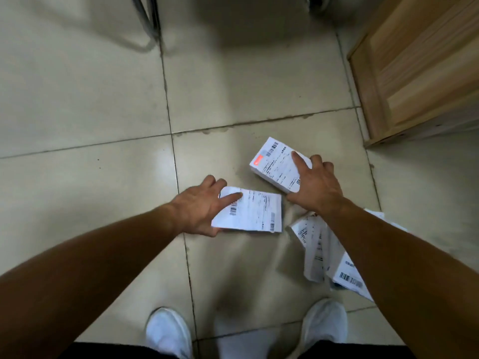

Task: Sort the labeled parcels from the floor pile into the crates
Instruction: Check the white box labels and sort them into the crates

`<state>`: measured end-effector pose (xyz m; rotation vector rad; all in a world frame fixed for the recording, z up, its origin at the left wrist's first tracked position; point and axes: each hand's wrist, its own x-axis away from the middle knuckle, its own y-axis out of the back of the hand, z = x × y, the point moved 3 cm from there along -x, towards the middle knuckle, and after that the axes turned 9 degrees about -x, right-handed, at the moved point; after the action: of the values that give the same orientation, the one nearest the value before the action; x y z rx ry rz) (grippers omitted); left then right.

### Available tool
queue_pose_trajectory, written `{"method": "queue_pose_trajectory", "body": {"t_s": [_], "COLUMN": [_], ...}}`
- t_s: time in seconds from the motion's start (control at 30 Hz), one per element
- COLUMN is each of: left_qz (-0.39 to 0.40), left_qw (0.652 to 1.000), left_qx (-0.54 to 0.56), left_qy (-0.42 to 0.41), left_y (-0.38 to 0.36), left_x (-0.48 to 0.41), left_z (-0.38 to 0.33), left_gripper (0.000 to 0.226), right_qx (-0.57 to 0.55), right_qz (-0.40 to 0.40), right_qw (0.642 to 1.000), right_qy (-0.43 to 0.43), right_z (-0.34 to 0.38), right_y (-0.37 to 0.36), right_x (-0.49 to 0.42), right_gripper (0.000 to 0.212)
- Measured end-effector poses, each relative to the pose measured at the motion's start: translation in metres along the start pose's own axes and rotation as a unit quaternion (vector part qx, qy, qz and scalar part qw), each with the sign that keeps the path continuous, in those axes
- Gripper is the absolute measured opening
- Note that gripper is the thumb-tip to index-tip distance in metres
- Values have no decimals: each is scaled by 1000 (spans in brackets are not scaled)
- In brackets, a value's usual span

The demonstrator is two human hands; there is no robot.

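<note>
Centre of frame, low over the tiled floor: both hands occupied, one parcel each. Left hand clasps the flat parcel by its left end, thumb under the near edge, forefinger laid across the label. Right hand grips the boxy parcel from its right side, forefinger stretched over the top, other fingers curled round the far edge. Step in hand reads as pick-up, two at once (whether either is clear of the tiles I cannot tell). Rest of the pile lies at lower right, partly under the right forearm. Wooden crate stands at upper right, well apart from both parcels. Next move calls for reading each label, then a lift and carry toward the crate; only one crate shows, so a second destination is unknown. Both parcels white, printed labels with barcodes. Boxy one thicker, with an orange patch at its left corner. Flat one looks soft, with slightly ragged edges.
</note>
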<state>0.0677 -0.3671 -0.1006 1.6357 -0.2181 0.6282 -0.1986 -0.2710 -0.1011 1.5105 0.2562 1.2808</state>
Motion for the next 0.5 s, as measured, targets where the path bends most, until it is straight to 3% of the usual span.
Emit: {"method": "queue_pose_trajectory", "body": {"t_s": [0.23, 0.5], "left_qz": [-41, -98], "left_qw": [990, 961], "left_qx": [8, 62], "left_qy": [134, 251], "left_y": [126, 334], "left_x": [102, 238], "left_z": [26, 6], "left_gripper": [98, 100], "right_qx": [-64, -168], "right_qz": [-64, -91], "right_qw": [996, 981], "right_qy": [-21, -17], "right_z": [18, 58], "right_y": [128, 313], "right_x": [101, 268], "right_gripper": [106, 99]}}
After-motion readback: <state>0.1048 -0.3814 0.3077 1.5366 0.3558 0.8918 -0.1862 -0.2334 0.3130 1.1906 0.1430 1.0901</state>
